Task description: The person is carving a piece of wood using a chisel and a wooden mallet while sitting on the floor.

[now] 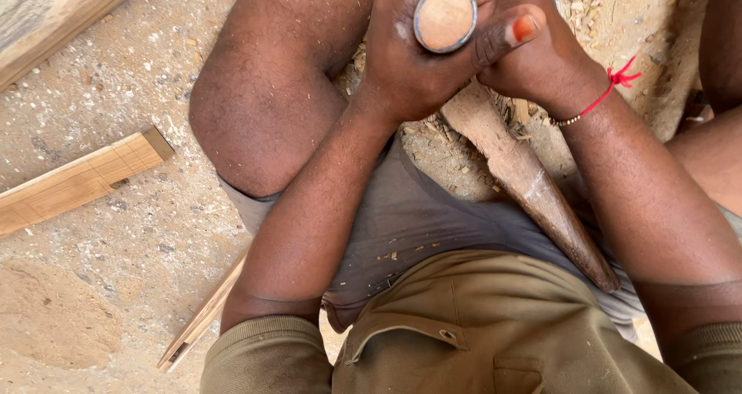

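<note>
My left hand (406,61) is wrapped around a chisel handle (444,17), whose round wooden end with a metal ring faces the camera. My right hand (541,57), with a red thread at the wrist, closes over the same handle from the right, its thumb laid across the left hand. The chisel's blade is hidden below the hands. A long wooden mallet (533,181) lies between my legs, its dark handle pointing toward my body. Wood chips (433,135) are scattered under the hands.
My bent left knee (255,108) is raised beside the hands. A light wooden batten (77,181) lies on the sandy ground at left, a thick plank (46,11) at top left, and a thin strip (202,317) sticks out from under my leg.
</note>
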